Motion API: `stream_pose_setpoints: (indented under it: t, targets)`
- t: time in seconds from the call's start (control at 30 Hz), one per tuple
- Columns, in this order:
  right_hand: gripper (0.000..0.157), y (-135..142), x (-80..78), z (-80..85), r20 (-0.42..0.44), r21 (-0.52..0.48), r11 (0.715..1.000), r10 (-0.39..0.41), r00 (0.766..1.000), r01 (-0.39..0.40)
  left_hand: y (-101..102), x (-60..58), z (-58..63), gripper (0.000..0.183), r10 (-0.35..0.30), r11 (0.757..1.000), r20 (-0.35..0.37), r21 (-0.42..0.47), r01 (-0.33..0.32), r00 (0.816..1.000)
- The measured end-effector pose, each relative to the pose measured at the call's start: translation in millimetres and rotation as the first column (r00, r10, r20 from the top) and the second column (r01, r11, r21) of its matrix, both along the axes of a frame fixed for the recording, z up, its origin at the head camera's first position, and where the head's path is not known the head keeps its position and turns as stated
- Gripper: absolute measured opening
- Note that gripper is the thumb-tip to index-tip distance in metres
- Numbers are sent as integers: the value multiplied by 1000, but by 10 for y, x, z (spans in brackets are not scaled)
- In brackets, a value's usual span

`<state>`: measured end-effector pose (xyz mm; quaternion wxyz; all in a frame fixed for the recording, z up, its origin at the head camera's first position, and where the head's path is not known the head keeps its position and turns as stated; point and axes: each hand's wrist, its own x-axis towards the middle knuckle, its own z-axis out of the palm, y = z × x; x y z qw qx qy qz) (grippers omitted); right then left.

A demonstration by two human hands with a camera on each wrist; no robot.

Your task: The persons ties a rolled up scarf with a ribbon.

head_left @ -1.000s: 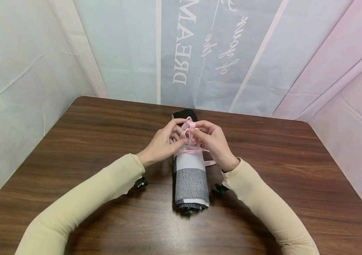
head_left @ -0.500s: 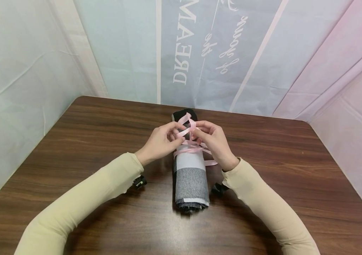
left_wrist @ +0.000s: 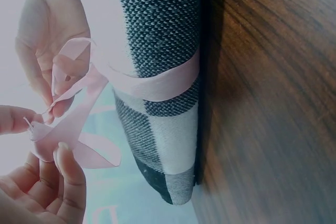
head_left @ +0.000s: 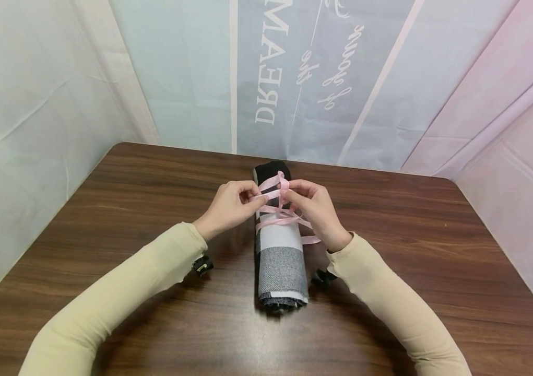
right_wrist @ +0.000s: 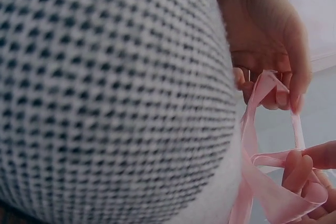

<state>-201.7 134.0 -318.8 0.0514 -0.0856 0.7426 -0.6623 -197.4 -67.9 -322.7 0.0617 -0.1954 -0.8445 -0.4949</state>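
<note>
A roll of black, grey and white checked cloth [head_left: 283, 269] lies lengthwise on the table, a pink ribbon [left_wrist: 157, 85] wrapped round its middle. Over the roll's far half, my left hand [head_left: 228, 203] pinches a strand of the ribbon between thumb and finger. Opposite it, my right hand [head_left: 315, 209] pinches a raised loop of the same ribbon. In the right wrist view, the left hand [right_wrist: 268, 40] is above and the right fingers [right_wrist: 299, 169] are at the lower right, with ribbon stretched between them. Part of the knot area is hidden behind the fingers.
The brown wooden table [head_left: 120, 219] carries the roll. Pale printed curtains [head_left: 191, 78] hang behind it and at both sides. A small black device [head_left: 202, 265] sits under the left wrist, another black device [head_left: 322, 278] under the right.
My left hand has moved left, away from the right hand, drawing a ribbon strand out sideways. The ribbon loops have changed shape. My right hand and the cloth roll have stayed almost in place.
</note>
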Motion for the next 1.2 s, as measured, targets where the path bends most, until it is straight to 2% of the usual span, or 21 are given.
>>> stream_pose_setpoints:
  t: [0.17, 0.4, 0.7, 0.9, 1.03, 1.2]
  targets:
    - [26, 12, -4, 13, 10, 15, 1000, 0, 1000, 0, -21, -7, 19, 20, 19, 1000, -4, -6, -19, 1000]
    - [24, 28, -9, 21, 7, -11, 1000, 4, 1000, -4, -26, -17, 33, 16, 30, 998, -10, 52, -29, 999]
    - [25, -19, -14, 9, 2, -59, 998, 34, 999, -33, 66, 9, 62, 13, -98, 982, 17, 161, 94, 995]
    - [17, -41, -9, 3, 10, -87, 995, 53, 999, -52, 117, 22, 64, 15, -140, 976, 32, 174, 133, 990]
    - [18, -42, 4, 17, 24, -106, 993, 50, 998, -47, 135, 15, 29, 14, -169, 972, 15, 168, 164, 985]
    - [20, -43, 22, 32, 11, -125, 992, 22, 1000, -21, 169, 30, 4, 10, -163, 976, 33, 152, 156, 986]
